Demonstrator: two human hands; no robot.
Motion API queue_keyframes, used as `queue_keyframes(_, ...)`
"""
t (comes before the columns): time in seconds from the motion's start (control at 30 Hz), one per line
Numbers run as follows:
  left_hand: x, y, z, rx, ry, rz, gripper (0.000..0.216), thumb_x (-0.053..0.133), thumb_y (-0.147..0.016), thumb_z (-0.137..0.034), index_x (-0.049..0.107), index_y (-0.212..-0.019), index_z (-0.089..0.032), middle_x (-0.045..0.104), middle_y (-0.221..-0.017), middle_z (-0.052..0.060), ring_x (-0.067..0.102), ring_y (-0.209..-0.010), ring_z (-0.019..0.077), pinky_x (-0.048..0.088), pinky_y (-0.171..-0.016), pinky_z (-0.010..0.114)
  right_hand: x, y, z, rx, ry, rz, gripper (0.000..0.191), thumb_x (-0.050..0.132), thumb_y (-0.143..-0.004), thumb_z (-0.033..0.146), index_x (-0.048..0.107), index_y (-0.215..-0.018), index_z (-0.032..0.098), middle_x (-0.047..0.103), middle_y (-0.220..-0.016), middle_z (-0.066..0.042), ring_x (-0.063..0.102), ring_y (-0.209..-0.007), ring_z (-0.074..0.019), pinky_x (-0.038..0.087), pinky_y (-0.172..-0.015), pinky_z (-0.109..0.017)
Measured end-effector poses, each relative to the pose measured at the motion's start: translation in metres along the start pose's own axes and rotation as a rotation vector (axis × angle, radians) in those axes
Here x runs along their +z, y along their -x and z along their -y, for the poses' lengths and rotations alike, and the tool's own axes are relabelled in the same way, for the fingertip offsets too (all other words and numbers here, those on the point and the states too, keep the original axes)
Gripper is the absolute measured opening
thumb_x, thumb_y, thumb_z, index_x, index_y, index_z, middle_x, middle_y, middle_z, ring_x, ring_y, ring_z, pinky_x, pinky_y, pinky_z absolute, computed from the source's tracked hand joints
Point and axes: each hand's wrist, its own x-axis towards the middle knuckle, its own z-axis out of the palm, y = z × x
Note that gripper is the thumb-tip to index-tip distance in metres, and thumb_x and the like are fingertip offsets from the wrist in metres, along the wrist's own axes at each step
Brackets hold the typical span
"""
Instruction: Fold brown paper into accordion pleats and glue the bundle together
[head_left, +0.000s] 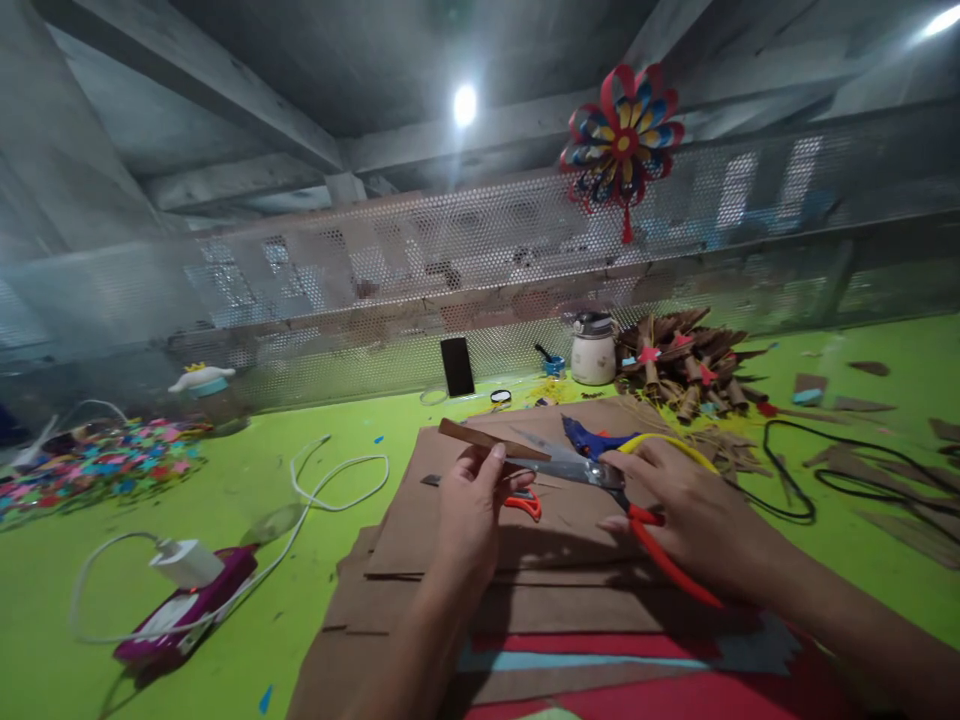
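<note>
Two bare hands are working above a stack of brown cardboard sheets [409, 540] on a green table [319, 535]. The left hand [469, 495] is pinching a narrow brown strip [480, 436] between thumb and fingers, and the strip is slanting down toward the right. The right hand [690, 510] is grasping scissors [566, 469] by their handle, a red part of which is showing below the palm, and the blades are pointing left, close by the strip. Whether they are actually biting into it is hard to tell from this angle. A blue glue gun [596, 437] is lying just beyond the scissors, and an orange-handled tool [529, 505] is resting on the cardboard beside the left hand. Red paper [637, 695] is lying at the near edge. Farther off, a white jar [592, 357] is standing near a heap of brown rolls [675, 365], while colourful paper stars [157, 455] are lying at the far left.
</note>
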Motion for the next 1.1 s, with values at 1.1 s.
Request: queue_keyframes(1.1, 0.002, 0.002, 0.000, -0.001, -0.035, 0.017, 0.021, 0.063, -0.074, -0.026, 0.060, -0.089, -0.011, 0.065, -0.079, 0.004, 0.062, -0.070, 0.0131, 0.053, -0.073, 0.030, 0.006, 0.001, -0.011, -0.030, -0.033, -0.006, 0.039, 0.054, -0.078, 0.038, 0.055, -0.113, 0.021, 0.054, -0.086, -0.008, 0.055, -0.072, -0.0191, 0.047, -0.065, -0.032)
